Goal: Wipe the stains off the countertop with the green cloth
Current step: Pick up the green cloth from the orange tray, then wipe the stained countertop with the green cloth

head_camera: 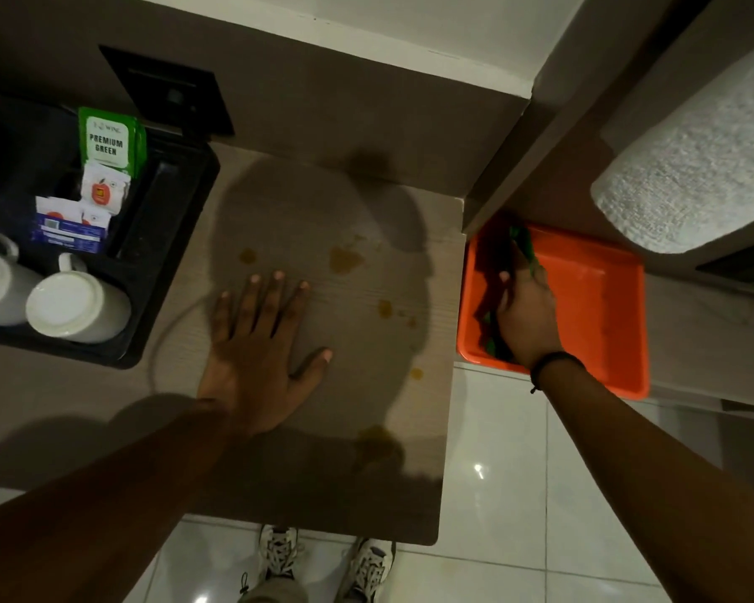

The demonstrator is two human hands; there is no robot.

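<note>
The pale wood-grain countertop (358, 341) carries several amber stains, the largest one (344, 258) near its middle and smaller ones (385, 308) toward the right edge. My left hand (257, 354) lies flat on the counter with fingers spread, just left of the stains. To the right, an orange tray (601, 298) holds the green cloth (524, 243). My right hand (527, 315) is inside the tray, fingers closed over the cloth, which shows above and below the hand. Most of the cloth is hidden in shadow under that hand.
A black tray (166, 254) at the left holds two upturned white mugs (77, 306) and tea sachets (107, 141). A rolled white towel (693, 167) sits on a shelf at the upper right. White tiled floor (497, 493) and my shoes lie below the counter's front edge.
</note>
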